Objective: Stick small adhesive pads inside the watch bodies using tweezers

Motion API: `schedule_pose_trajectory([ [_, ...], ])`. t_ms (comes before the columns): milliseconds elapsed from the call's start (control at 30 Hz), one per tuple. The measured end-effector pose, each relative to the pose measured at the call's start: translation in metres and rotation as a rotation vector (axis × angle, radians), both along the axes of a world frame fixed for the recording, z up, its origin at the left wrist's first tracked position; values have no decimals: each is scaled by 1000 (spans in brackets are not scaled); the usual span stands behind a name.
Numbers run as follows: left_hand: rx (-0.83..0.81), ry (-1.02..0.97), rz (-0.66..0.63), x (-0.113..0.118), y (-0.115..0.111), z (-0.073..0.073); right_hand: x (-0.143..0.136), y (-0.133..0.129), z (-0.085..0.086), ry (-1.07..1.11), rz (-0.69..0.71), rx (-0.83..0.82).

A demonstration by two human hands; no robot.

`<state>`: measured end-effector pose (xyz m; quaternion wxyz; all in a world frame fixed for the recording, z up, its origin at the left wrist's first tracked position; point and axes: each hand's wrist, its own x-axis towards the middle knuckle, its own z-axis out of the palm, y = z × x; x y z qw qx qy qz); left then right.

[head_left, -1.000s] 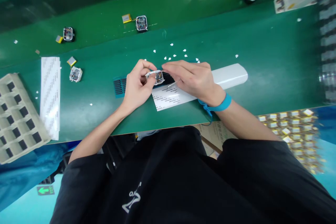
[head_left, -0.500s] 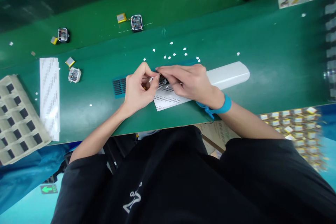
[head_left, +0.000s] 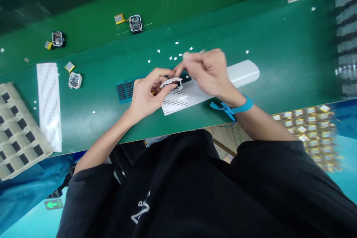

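My left hand (head_left: 146, 91) holds a small white watch case (head_left: 170, 81) tilted on its side between thumb and fingers. Dark parts show in its open side, and a bit of yellow peeks out behind the fingers. My right hand (head_left: 208, 70), wearing a blue wrist strap (head_left: 242, 106), is raised just right of the case. Its fingers look curled but are smeared by motion, so what they hold, if anything, is unclear. Below both hands lies a white printed sticker sheet (head_left: 178, 101). A blue slotted mat (head_left: 124, 92) is partly covered by my left hand.
Small white tabs (head_left: 171, 58) dot the green bench (head_left: 279, 44). Watch units with batteries, such as a black one (head_left: 135, 23) and a white one (head_left: 75, 80), lie farther off. A label strip (head_left: 49, 108) and moulded tray (head_left: 19, 134) are left; many batteries (head_left: 309, 130) are right.
My right hand has pulled away from the watch case, up and to the right. My left hand keeps its hold, and more of the case shows. The whole view has shifted slightly.
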<state>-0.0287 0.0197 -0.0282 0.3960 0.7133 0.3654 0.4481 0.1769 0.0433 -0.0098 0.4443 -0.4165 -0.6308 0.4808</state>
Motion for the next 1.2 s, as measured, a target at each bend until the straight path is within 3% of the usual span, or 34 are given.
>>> schedule_pose_trajectory([
  [133,110,91,-151,-2,1,6,17,6,17,49,-138,141],
  [233,153,221,-224,-4,3,1,30,5,20,-73,-111,27],
  [300,133,287,-243,-4,4,-4,38,1,14,-137,-24,-76],
  [400,63,340,-243,-5,4,-7,46,-9,-5,-140,48,-72],
  [567,44,368,-247,-7,5,-3,52,-18,-36,-107,-37,-53],
  [867,94,404,-248,-8,5,0,48,-22,-30,-80,-7,-93],
  [1067,115,382,-252,-8,5,-2,57,-14,-39,-9,18,-120],
  [1200,71,418,-234,-7,4,3,60,-6,-40,76,-83,-126],
])
